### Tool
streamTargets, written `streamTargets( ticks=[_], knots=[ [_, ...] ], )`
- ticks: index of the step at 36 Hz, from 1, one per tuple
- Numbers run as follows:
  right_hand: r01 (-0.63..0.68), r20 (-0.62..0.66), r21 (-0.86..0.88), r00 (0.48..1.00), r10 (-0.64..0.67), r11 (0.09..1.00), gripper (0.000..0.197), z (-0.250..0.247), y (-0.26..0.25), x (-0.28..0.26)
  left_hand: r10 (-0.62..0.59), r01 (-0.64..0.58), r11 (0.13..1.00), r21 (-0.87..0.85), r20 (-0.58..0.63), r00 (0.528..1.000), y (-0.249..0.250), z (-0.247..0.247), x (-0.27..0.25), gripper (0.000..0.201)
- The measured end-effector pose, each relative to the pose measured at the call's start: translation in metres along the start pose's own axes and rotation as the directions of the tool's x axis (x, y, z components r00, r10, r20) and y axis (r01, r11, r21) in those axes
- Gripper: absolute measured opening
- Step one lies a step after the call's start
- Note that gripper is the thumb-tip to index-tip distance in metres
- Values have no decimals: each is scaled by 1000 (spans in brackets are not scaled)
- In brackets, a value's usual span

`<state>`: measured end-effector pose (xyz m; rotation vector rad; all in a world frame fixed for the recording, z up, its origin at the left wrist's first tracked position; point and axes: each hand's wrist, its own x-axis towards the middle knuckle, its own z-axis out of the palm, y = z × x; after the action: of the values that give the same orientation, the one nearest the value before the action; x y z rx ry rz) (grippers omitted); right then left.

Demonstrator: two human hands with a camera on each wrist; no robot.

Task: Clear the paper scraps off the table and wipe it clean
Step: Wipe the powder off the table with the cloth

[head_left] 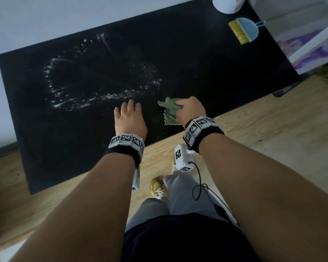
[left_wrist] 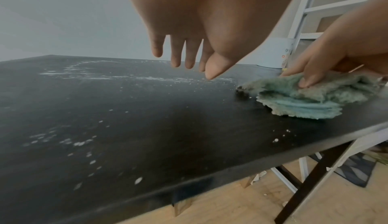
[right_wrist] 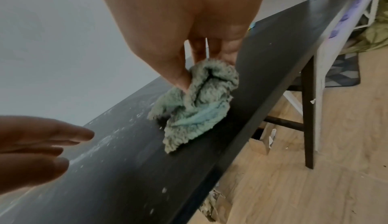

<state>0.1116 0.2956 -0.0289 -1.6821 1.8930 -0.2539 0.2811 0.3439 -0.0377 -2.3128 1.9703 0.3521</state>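
The right hand [head_left: 190, 110] pinches a crumpled green cloth [head_left: 169, 110] between thumb and fingers and presses it on the black table [head_left: 197, 63], near the front edge. The left hand [head_left: 130, 120] hovers just beside the cloth, its fingers [left_wrist: 176, 53] straight and a little spread, holding nothing. No large paper scraps lie on the table, so I judge the clearing is mostly done. Beyond the left fingertips, wet white streaks and small crumbs [head_left: 95, 87] cover a wide area, and a few crumbs [left_wrist: 277, 138] lie near the front edge. The wiping seems only partly done; that whole smeared area is left.
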Motion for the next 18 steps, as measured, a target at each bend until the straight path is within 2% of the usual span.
streamTargets(
  ticks=[4,9,11,14,18],
  knots=[
    [-91,-154,-27,984,85,996,33,-21,16,19,40,-40,999,-2,-12,999,18,-3,18,57],
    [-286,-236,-68,935,263,956,35,-48,49,51,69,-69,998,0,9,998,40,-9,42,59],
    [-346,-193,-161,930,314,924,33,-52,58,61,73,-73,997,-1,33,997,47,-10,50,60],
    [-356,-115,-354,934,337,865,30,-50,61,70,72,-72,997,3,40,997,51,-9,60,59],
    [-319,-89,-339,948,307,885,28,-38,45,85,48,-48,999,-5,39,998,47,-6,68,56]
  ],
)
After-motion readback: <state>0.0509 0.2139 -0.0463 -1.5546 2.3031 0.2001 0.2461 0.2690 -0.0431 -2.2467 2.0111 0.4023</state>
